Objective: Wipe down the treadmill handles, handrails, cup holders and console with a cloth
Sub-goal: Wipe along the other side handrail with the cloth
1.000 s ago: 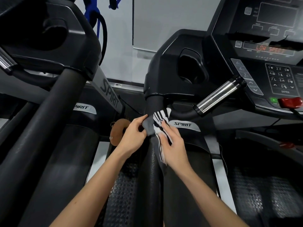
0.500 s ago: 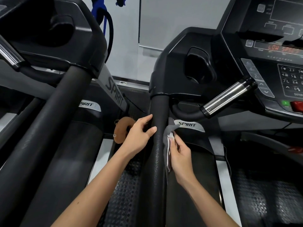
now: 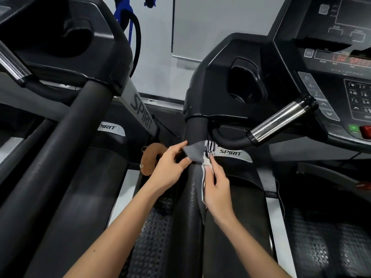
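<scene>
A grey cloth (image 3: 195, 152) with a black-and-white striped part is draped over the top of the black padded left handrail (image 3: 193, 197) of the right treadmill. My left hand (image 3: 170, 167) pinches the cloth's grey left edge between thumb and fingers. My right hand (image 3: 217, 187) grips the cloth's striped, hanging part on the rail's right side. Above the rail are the cup holder (image 3: 245, 83), the chrome pulse handle (image 3: 281, 120) and the console (image 3: 341, 77) with its lit red display.
A second treadmill's black handrail (image 3: 66, 157) and console housing (image 3: 66, 37) fill the left. A brown round object (image 3: 150, 157) lies low between the two machines. Running belts (image 3: 321, 247) lie below; a white wall (image 3: 210, 27) stands behind.
The cloth, bunched at the rail's right side half a second ago, is now spread over the top of the rail. My left hand has taken hold of its left edge again.
</scene>
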